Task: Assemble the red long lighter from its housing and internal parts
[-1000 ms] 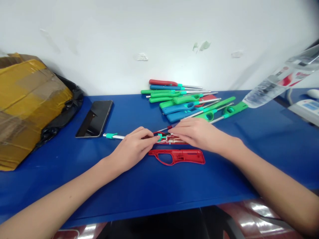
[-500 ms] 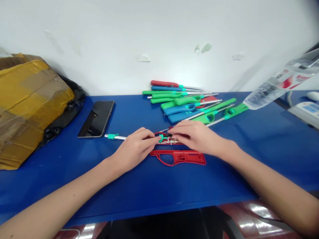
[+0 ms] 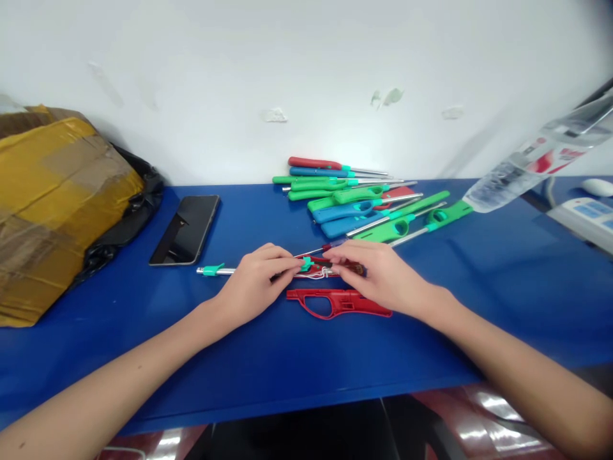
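An opened red stick lighter body (image 3: 302, 273) lies between my hands, with thin white wires (image 3: 316, 275) showing inside. My left hand (image 3: 256, 279) is closed, its finger and thumb pinching at a green trigger (image 3: 307, 262) on that body. From under this hand a metal tube (image 3: 225, 271) runs left to a green collar (image 3: 209, 271). My right hand (image 3: 380, 271) is also closed, its fingertips around a small black part (image 3: 326, 263) beside the trigger. What lies beneath the right palm is hidden. The other red handle half (image 3: 342, 303) rests just nearer to me, inner side up.
Several red, blue and green stick lighters (image 3: 354, 207) are heaped by the wall. A thin screwdriver-like rod (image 3: 311, 252) lies behind my hands. At left are a phone (image 3: 186, 230) and a taped box (image 3: 62, 217); at right, a tilted plastic bottle (image 3: 527, 160) and a white power strip (image 3: 591, 220).
The metal tube and its collar have slid slightly left. My left fingertips have drawn back a little, so more of the green trigger shows. My right thumb has shifted slightly.
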Action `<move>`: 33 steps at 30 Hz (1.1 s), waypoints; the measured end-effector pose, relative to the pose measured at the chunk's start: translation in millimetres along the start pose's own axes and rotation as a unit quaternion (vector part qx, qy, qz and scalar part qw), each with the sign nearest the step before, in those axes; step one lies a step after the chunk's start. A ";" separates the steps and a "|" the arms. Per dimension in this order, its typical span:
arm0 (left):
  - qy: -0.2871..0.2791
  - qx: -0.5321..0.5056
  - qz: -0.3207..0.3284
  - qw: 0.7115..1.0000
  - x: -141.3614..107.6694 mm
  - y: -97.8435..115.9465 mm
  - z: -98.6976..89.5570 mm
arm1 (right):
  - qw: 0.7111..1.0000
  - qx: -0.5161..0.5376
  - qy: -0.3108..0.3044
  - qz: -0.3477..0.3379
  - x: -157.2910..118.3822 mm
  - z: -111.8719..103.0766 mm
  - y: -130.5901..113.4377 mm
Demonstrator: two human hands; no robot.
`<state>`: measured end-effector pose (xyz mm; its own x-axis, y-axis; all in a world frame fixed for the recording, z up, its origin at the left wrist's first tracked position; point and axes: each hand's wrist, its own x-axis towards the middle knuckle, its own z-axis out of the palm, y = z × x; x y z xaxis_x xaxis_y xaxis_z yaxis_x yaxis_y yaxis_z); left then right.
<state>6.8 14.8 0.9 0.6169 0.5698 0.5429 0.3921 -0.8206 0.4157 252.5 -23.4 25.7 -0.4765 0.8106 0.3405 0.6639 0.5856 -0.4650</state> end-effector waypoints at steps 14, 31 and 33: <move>-0.034 -0.033 -0.121 0.992 1.2 2.4 -9.1 | 0.997 -0.023 0.065 -0.019 -2.6 7.8 -2.9; -0.014 -0.060 -0.148 0.987 0.4 1.2 -10.7 | 0.994 0.113 -0.005 0.003 -1.3 8.1 -7.5; -0.007 -0.060 -0.149 0.987 0.6 1.0 -9.9 | 0.994 0.106 -0.031 0.003 -1.1 6.7 -8.0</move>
<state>0.8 14.7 9.0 0.4964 0.7833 0.3742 0.4746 -0.6059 0.6385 243.9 -28.9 23.6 -0.5118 0.8092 0.2886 0.5343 0.5629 -0.6306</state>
